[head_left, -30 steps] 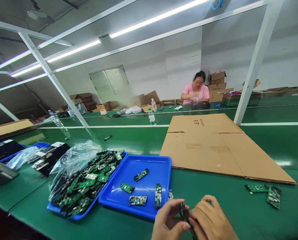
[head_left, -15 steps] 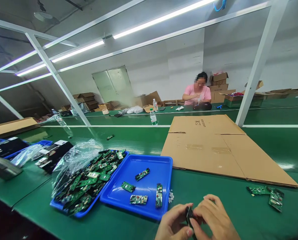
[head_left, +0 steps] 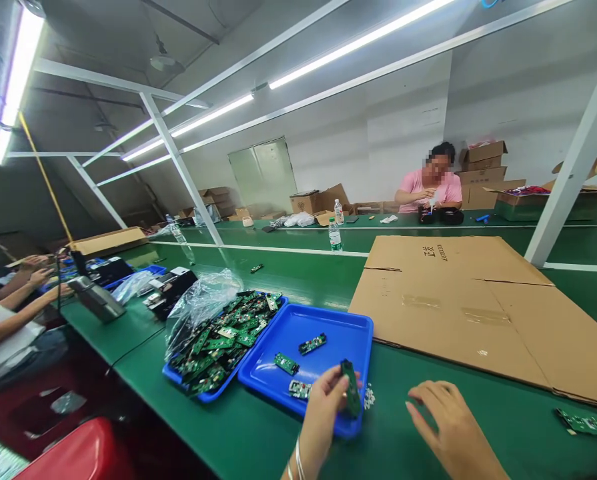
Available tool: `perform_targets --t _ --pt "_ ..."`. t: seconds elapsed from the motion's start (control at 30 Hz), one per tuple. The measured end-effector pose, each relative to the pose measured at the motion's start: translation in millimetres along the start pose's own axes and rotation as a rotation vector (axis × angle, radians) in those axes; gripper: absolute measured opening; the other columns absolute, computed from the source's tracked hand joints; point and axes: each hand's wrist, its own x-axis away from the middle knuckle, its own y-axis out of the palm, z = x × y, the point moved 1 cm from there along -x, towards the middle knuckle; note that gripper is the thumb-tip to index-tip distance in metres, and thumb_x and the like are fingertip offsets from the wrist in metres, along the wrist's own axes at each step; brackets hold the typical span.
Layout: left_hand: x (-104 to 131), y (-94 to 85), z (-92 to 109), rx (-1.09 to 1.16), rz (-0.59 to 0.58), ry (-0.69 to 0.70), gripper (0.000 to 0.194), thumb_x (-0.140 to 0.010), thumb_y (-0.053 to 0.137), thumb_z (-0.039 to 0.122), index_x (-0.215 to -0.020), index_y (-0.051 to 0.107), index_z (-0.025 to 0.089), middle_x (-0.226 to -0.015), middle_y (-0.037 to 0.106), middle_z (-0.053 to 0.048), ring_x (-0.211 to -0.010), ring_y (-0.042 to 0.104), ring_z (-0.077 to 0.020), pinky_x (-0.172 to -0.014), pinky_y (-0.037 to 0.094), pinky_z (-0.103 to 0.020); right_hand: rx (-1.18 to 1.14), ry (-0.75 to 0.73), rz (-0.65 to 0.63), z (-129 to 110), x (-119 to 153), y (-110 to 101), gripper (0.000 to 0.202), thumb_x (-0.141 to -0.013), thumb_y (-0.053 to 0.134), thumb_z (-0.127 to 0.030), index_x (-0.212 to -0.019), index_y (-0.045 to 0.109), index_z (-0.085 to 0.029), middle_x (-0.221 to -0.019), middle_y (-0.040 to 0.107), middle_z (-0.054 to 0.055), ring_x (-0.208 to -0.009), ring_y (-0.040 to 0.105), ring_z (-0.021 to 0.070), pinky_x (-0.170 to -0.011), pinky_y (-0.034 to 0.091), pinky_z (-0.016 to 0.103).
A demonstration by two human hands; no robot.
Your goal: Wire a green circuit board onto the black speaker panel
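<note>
The person's left hand (head_left: 323, 413) pinches a small green board (head_left: 350, 395) by its edges, fingers closed around it, holding it upright over the near right corner of a blue tray (head_left: 353, 327). The right hand (head_left: 451, 423) is off the board, fingers loosely spread and holding nothing, hovering just above the green bench (head_left: 428, 460). It looks like the step of setting a handled board into the tray; laying it flat among the three boards (head_left: 312, 344) already there would call for tilting it down and letting go without knocking them. Beside this tray, on its left and touching it, a second blue tray (head_left: 175, 375) is heaped with boards under a clear bag (head_left: 201, 303). A few tiny white bits (head_left: 368, 398) lie just right of the near tray; what they are is too small to tell. Flattened cardboard (head_left: 478, 300) lies beyond. A loose board (head_left: 585, 423) is cut off at the right edge. The left palm is turned away, and the board's markings cannot be read.
</note>
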Motion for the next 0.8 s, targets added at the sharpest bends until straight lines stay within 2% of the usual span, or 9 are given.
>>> perform_targets --t 0.07,0.13,0.23,0.37,0.47,0.57,0.67,0.73,0.8 --pt "-22.1 -22.2 -1.0 -0.094 0.124 0.066 0.042 -0.067 0.074 0.05 -0.092 0.068 0.018 -0.082 0.078 -0.005 -0.093 0.071 -0.0265 -0.087 0.051 -0.037 -0.119 0.147 -0.086 19.5 12.4 21.1 0.017 -0.093 0.044 -0.025 -0.086 0.06 -0.024 -0.078 0.065 -0.002 -0.066 0.062 0.0134 -0.06 0.055 0.028" --pt "-38.0 -38.7 -1.9 -0.212 0.2 0.101 0.038 -0.071 0.068 0.046 -0.093 0.065 0.016 -0.069 0.074 -0.002 -0.083 0.072 -0.0266 -0.082 0.052 -0.038 -0.208 0.218 -0.17 39.9 26.1 39.9 0.018 -0.093 0.045 -0.026 -0.087 0.062 -0.026 -0.081 0.066 -0.002 -0.068 0.064 0.015 -0.061 0.058 0.029" --pt "-47.3 -46.6 -6.0 -0.409 0.243 0.143 0.03 -0.076 0.06 0.032 -0.1 0.063 0.015 -0.056 0.067 0.003 -0.067 0.07 -0.0252 -0.071 0.053 -0.039 -0.255 0.233 -0.224 63.4 40.4 55.5 0.018 -0.09 0.046 -0.025 -0.09 0.064 -0.029 -0.083 0.068 -0.002 -0.069 0.067 0.0175 -0.061 0.06 0.032" --pt "-46.8 -39.2 -12.4 -0.649 0.212 0.233 0.024 -0.077 0.057 0.016 -0.098 0.068 0.015 -0.087 0.077 -0.007 -0.092 0.071 -0.0257 -0.09 0.052 -0.044 -0.288 0.235 -0.262 73.0 45.2 58.4 0.017 -0.089 0.048 -0.027 -0.092 0.064 -0.031 -0.083 0.068 -0.002 -0.067 0.068 0.0178 -0.061 0.06 0.031" --pt "-46.5 -46.4 -9.6 -0.806 0.212 0.315 0.023 -0.078 0.057 0.014 -0.097 0.07 0.014 -0.106 0.075 -0.013 -0.108 0.065 -0.0284 -0.102 0.043 -0.051 -0.3 0.271 -0.289 70.9 46.3 58.7 0.016 -0.089 0.049 -0.029 -0.093 0.064 -0.031 -0.085 0.067 -0.002 -0.069 0.066 0.0163 -0.064 0.06 0.031" --pt "-44.3 -71.6 0.4 -0.919 0.191 0.365 0.024 -0.075 0.058 0.008 -0.094 0.071 0.015 -0.101 0.076 -0.011 -0.104 0.066 -0.0283 -0.1 0.043 -0.053 -0.299 0.316 -0.284 68.3 47.3 59.7 0.016 -0.09 0.048 -0.029 -0.095 0.063 -0.032 -0.087 0.067 -0.002 -0.071 0.065 0.0149 -0.067 0.059 0.03" --pt "-39.2 -98.4 11.5 -1.001 0.097 0.357 0.034 -0.062 0.063 0.001 -0.088 0.074 0.018 -0.092 0.078 -0.007 -0.094 0.069 -0.0267 -0.092 0.049 -0.049 -0.308 0.323 -0.285 67.0 46.7 59.5 0.016 -0.09 0.048 -0.028 -0.092 0.064 -0.032 -0.085 0.066 -0.002 -0.069 0.064 0.0157 -0.065 0.058 0.032" --pt "-35.9 -108.8 16.9 -1.042 0.035 0.353 0.039 -0.055 0.068 -0.001 -0.087 0.074 0.02 -0.085 0.077 -0.003 -0.087 0.07 -0.0245 -0.086 0.052 -0.044 -0.314 0.322 -0.285 66.8 46.2 58.6 0.017 -0.09 0.047 -0.028 -0.093 0.064 -0.032 -0.084 0.066 -0.002 -0.068 0.064 0.0167 -0.065 0.058 0.034" --pt "-34.4 -112.4 20.3 -1.073 -0.002 0.359 0.033 -0.055 0.071 0.003 -0.083 0.074 0.02 -0.075 0.075 0.001 -0.076 0.069 -0.0211 -0.077 0.052 -0.038 -0.327 0.319 -0.269 66.8 46.6 57.9 0.018 -0.09 0.047 -0.028 -0.094 0.064 -0.032 -0.086 0.066 -0.001 -0.068 0.065 0.0174 -0.066 0.058 0.035"
